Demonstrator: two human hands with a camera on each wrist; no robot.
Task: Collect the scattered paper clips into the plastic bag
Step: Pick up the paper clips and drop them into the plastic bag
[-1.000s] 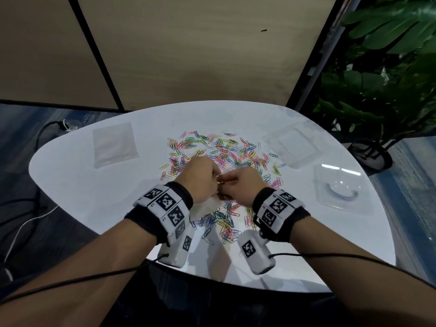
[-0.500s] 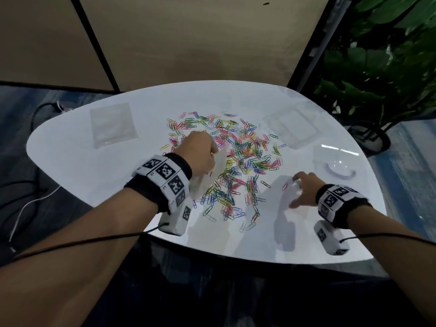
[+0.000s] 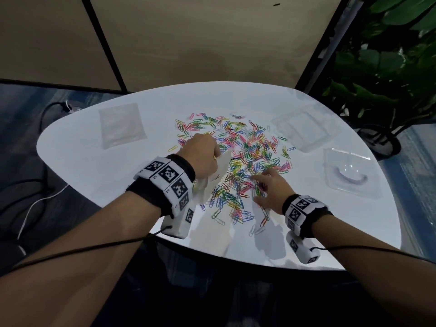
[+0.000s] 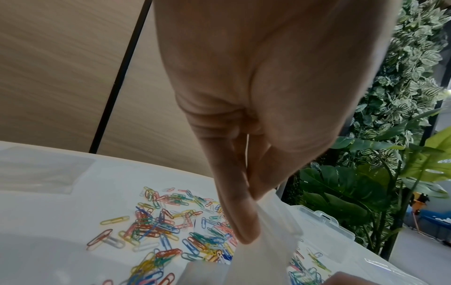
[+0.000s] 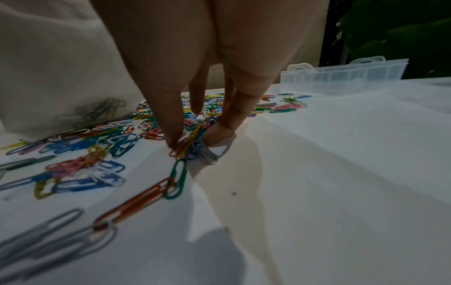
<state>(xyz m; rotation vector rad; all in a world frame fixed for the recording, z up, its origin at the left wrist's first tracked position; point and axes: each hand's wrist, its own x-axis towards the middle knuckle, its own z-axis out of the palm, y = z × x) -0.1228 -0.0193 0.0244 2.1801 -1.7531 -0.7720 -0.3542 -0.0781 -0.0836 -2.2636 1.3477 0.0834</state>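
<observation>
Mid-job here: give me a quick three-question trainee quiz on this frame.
1. True or false: the left hand pinches the plastic bag.
2. Where is the right hand? A) on the clear box, B) at the near edge of the paper clips, C) off the table.
3. Fill in: a few clips already show through the ____.

Key: 1 true; 2 B; 3 bag.

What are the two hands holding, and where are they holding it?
The left hand pinches the plastic bag by its top edge. The right hand pinches a few paper clips off the table between its fingertips.
</observation>
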